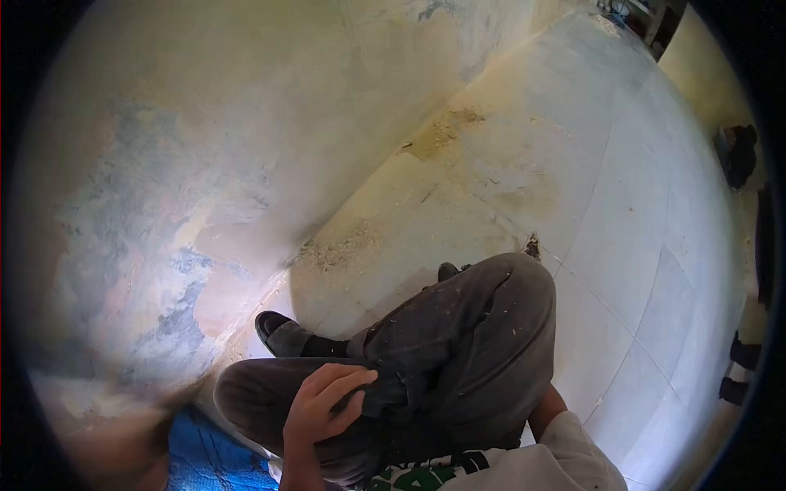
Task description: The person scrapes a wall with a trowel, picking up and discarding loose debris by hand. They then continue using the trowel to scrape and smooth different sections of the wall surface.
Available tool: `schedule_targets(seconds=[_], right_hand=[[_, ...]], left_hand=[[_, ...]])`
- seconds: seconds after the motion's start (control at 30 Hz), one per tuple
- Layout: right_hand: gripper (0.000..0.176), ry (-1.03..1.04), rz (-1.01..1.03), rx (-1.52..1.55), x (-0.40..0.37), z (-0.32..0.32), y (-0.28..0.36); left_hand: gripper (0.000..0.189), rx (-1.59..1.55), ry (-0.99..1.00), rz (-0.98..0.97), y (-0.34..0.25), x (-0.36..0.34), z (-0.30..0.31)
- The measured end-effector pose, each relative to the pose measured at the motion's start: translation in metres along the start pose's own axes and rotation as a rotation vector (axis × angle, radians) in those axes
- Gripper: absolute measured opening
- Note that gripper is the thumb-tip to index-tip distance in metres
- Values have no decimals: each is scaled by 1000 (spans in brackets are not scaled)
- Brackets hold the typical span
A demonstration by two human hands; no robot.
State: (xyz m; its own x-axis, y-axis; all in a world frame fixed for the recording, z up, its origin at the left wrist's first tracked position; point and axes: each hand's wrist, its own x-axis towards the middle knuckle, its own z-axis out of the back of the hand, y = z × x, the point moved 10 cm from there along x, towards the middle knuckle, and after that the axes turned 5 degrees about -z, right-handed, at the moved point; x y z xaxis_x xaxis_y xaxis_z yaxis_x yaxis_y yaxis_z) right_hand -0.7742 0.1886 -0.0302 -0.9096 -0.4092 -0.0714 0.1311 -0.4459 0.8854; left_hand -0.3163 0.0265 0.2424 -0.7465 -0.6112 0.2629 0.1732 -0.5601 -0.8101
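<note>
My left hand (326, 403) rests over the dark grey trousers (442, 344), near the left knee, fingers apart and slightly curled, with nothing in it. Of my right arm only the forearm (547, 409) shows, at the right of the raised right knee; the hand is hidden behind the leg. One dark shoe (278, 331) stands on the floor close to the wall, and part of another (447, 271) shows beyond the knee. Small crumbs lie on the trousers.
A stained, patchy wall (229, 147) rises on the left. Debris (340, 245) lies on the tiled floor (622, 270) along its foot. Blue sheeting (213, 454) is at the lower left. Dark objects (737, 155) stand at the right edge, several items at the top right.
</note>
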Motion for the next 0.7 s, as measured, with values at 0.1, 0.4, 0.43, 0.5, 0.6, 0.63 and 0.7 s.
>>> schedule_targets(seconds=[0.1,0.4,0.43,0.5,0.6,0.63,0.7], right_hand=[[60,25,-65,8,6,-10,-4],[60,-176,652,76,51,7,309],[55,-175,697,183,46,0,349],[55,-56,805,357,40,-30,414],[46,205,566,688,37,-120,448],[44,213,487,659,39,-152,439],[48,266,418,698,34,-213,408]], left_hand=[[37,63,93,-95,-6,35,-3],[29,-198,79,5,97,118,27],[29,-204,71,3,114,117,22],[27,-560,-151,216,173,113,23],[29,-166,-30,279,218,92,11],[29,-165,-33,274,215,88,11],[32,331,199,85,196,86,-5]])
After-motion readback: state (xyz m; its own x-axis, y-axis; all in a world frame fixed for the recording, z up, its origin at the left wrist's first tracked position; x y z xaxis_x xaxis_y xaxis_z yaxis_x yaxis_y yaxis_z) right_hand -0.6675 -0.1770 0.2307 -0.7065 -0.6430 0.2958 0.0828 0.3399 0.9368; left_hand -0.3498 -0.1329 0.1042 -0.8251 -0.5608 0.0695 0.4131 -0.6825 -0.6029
